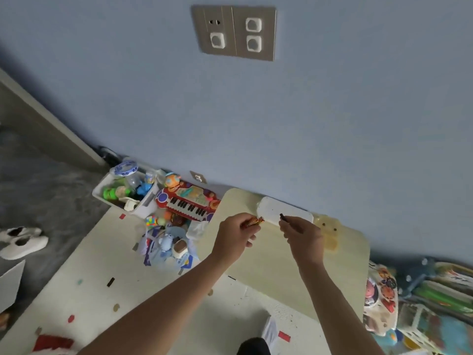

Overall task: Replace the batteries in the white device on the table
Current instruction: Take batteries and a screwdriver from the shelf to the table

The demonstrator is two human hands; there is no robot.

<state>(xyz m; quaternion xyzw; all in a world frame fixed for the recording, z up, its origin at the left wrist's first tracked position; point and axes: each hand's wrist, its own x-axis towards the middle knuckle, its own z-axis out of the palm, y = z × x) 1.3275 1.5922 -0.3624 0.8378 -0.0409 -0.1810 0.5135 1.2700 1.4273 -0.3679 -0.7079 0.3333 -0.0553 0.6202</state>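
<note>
A blue wall [307,111] fills the top of the view, with a grey socket plate [234,33] set in it; below it a cream table [281,265] stands against the wall, above a pale floor mat [89,265] dotted with coloured patches; to the table's left lie a white bin of toys [122,192] and a red toy keyboard [188,204]. At the table's far edge, touching the wall, rests the white device [285,211], long and rounded at the ends. The left hand [234,237] is curled, thumb and fingers pinching a red and gold battery [253,222] just beside the device's left end; the right hand [303,235] is curled too, pinching a small dark item [284,218] over the device; whether that is a battery I cannot tell.
</note>
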